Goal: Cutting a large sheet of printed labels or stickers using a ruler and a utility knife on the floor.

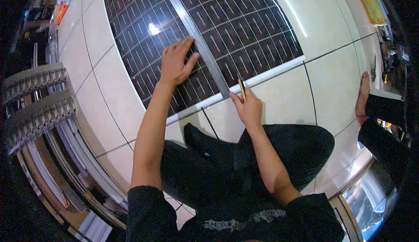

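Observation:
A glossy dark sheet (240, 36) with pale grid lines, short white dashes and a white border lies on the floor. Across it runs a long metal ruler (198, 41), its near end at the sheet's lower white edge. My left hand (176, 63) lies with fingers outstretched on the sheet, fingertips at the ruler's left edge. In my right hand (248, 111) is a slim yellow utility knife (242, 89), pointing up and away from me. The fingers of that hand are closed around it, beside the ruler's near end. Whether its blade is out is too small to tell.
Pale floor tiles (288, 91) surround the sheet. At left stand grey toothed strips (41, 115) and long boards (48, 172). An orange-handled tool (61, 12) lies at far left. Another person's bare foot (363, 93) and dark-clad leg are at right, near a yellow packet (369, 1).

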